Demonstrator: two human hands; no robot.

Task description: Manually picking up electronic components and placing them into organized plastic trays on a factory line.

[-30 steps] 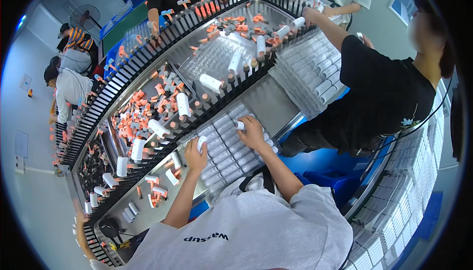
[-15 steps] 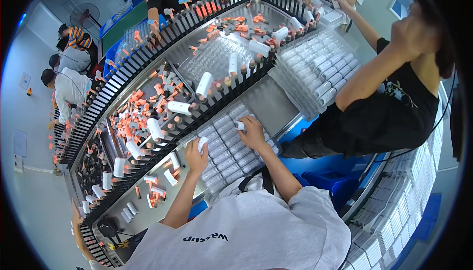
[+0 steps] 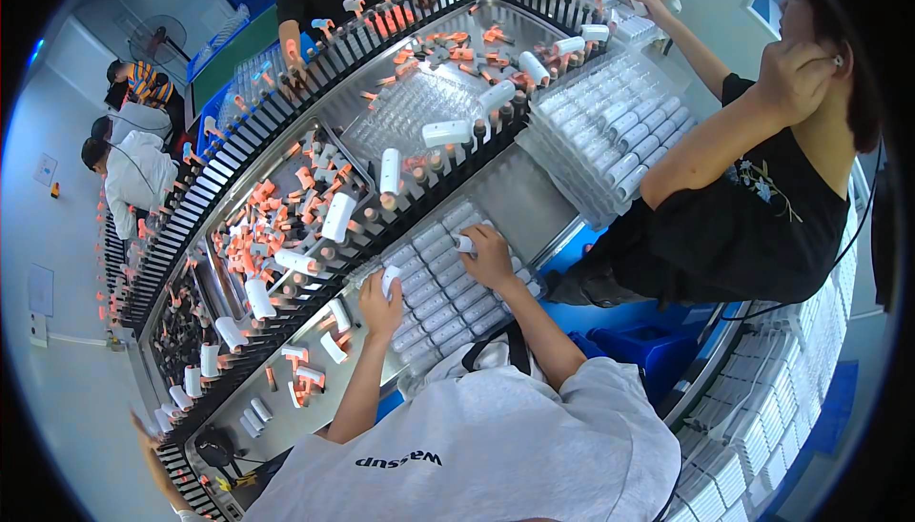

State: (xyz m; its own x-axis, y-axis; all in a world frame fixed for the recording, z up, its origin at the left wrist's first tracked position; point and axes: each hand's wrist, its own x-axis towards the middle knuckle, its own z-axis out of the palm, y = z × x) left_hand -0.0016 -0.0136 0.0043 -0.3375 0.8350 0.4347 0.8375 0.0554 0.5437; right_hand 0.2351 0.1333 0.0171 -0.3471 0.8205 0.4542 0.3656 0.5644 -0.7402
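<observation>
Both my hands are over a tray of white rounded casings (image 3: 434, 307), which lie in rows on the bench in front of me. At the tray's far left corner, my left hand (image 3: 382, 307) is closed on a white casing (image 3: 391, 278), tilted up between thumb and fingers. Toward the tray's far right side, my right hand (image 3: 492, 257) grips another white casing (image 3: 464, 244), its end facing left. Whether either held casing touches the tray is hard to make out.
A looped conveyor of black posts carries white casings (image 3: 390, 174) just beyond the tray. Orange and grey parts (image 3: 276, 217) fill a metal pan inside it. Stacked casing trays (image 3: 610, 131) and a seated person (image 3: 753, 188) are at right. Loose casings (image 3: 334, 347) lie left.
The casings on the conveyor's near side have shifted left and toward me. My hands stay almost still, each keeping its casing. The seated person's raised hand has moved slightly.
</observation>
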